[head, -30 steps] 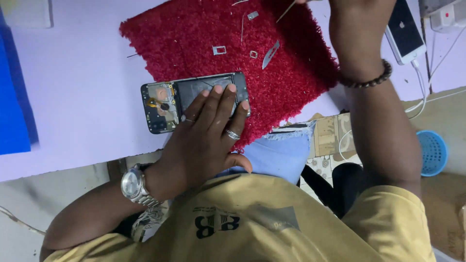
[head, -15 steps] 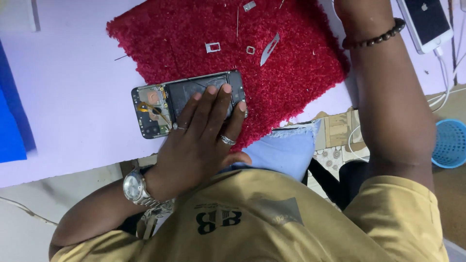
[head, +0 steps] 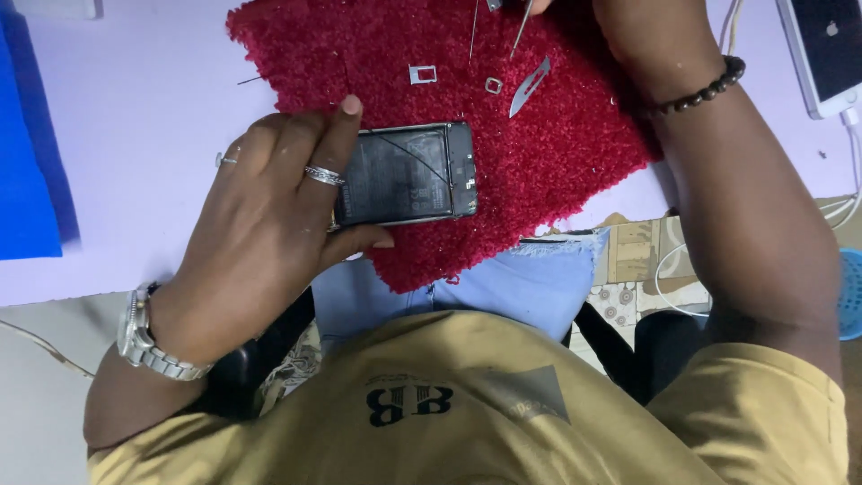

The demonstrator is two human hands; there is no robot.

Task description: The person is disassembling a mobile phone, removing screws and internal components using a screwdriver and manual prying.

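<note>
Left hand [head: 269, 207] flat on an opened phone [head: 409, 175], fingers [head: 323, 153] together pressing its left end, phone lying at centre of red mat [head: 575, 153] on lilac worktop [head: 135, 135], small blade [head: 530, 87] at one o'clock of it, right hand cut off at the top edge, its fingers' state not visible.

A white phone [head: 831, 49] charges at the far right. A blue sheet [head: 27, 153] lies left, and a blue basket [head: 851, 296] peeks in right.
</note>
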